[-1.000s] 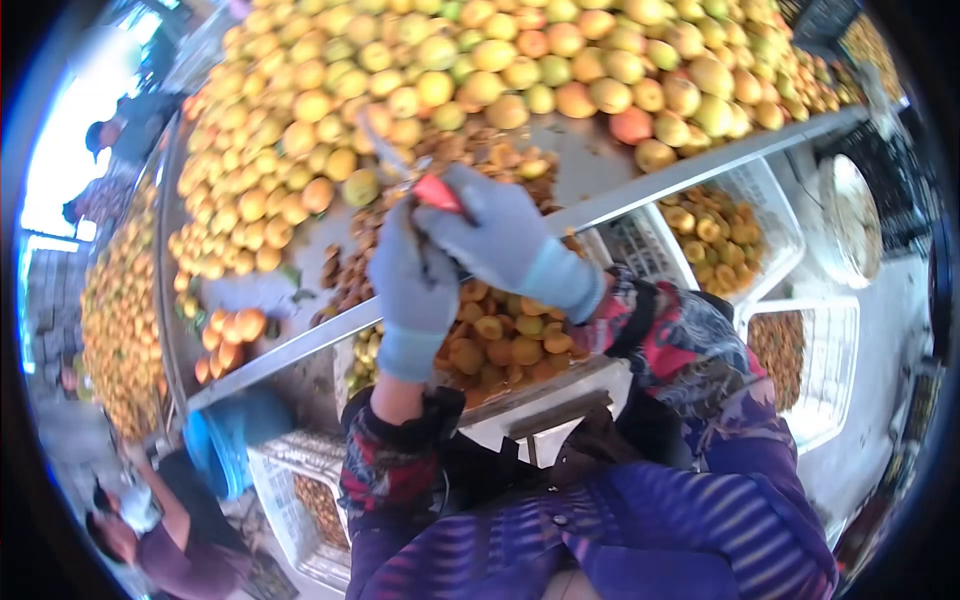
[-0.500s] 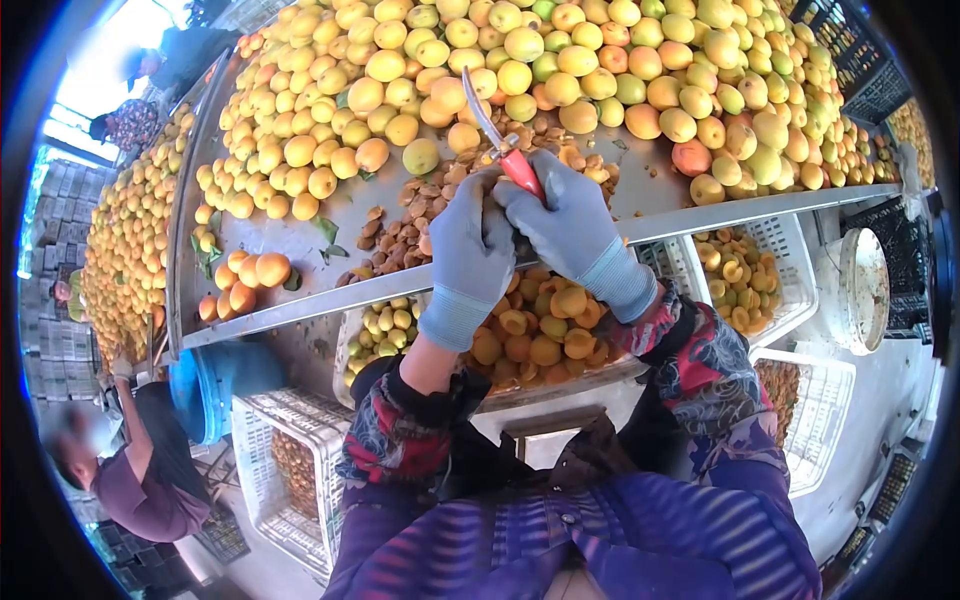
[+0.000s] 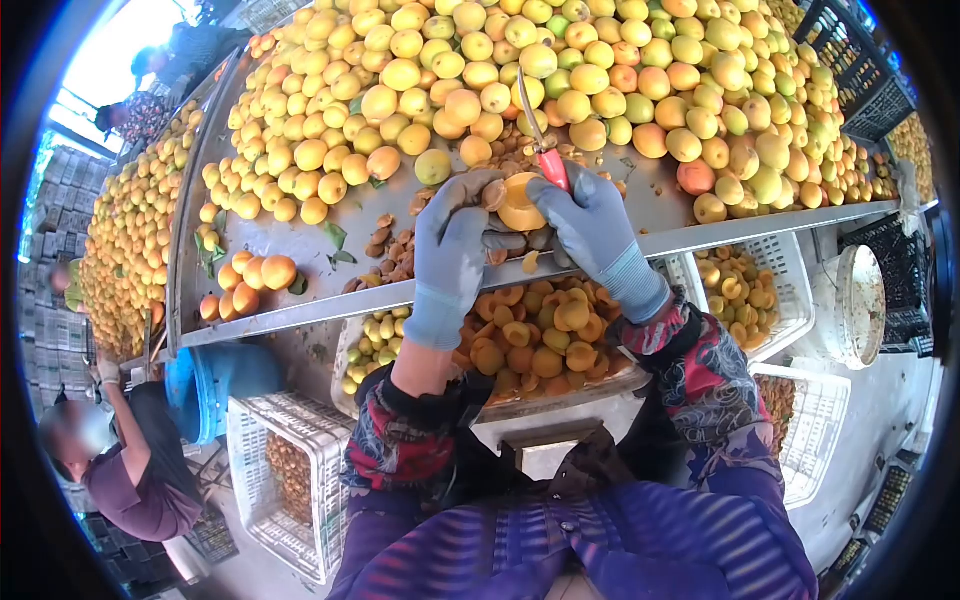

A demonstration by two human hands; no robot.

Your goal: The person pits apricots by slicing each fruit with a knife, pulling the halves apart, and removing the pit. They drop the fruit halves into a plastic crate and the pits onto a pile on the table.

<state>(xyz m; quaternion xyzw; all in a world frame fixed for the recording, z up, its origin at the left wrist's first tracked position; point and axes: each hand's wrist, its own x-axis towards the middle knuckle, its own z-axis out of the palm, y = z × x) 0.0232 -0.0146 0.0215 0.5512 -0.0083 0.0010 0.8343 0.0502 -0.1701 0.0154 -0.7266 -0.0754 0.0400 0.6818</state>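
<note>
Both hands wear grey gloves above the table's front edge. My left hand (image 3: 452,245) is closed round a brown pit (image 3: 495,195) at its fingertips, beside a halved orange apricot (image 3: 521,203). The apricot half sits between the two hands, its cut side up. My right hand (image 3: 592,222) is closed on a red-handled knife (image 3: 552,168), whose curved blade points up and away, and its fingers touch the apricot half. A small piece of fruit (image 3: 530,262) shows just below. Behind the hands lie loose brown pits (image 3: 398,258) on the metal table (image 3: 350,296).
Whole apricots (image 3: 400,75) are heaped at the back of the table. Beneath its edge are halved apricots (image 3: 545,335), a white crate of halves (image 3: 790,270), a blue bin (image 3: 215,385) and a white crate (image 3: 290,480). At the left, a person (image 3: 140,470) sits near another heap.
My hands have moved apart, and an opened apricot half and a pit now show between them. The knife has shifted slightly right with my right hand.
</note>
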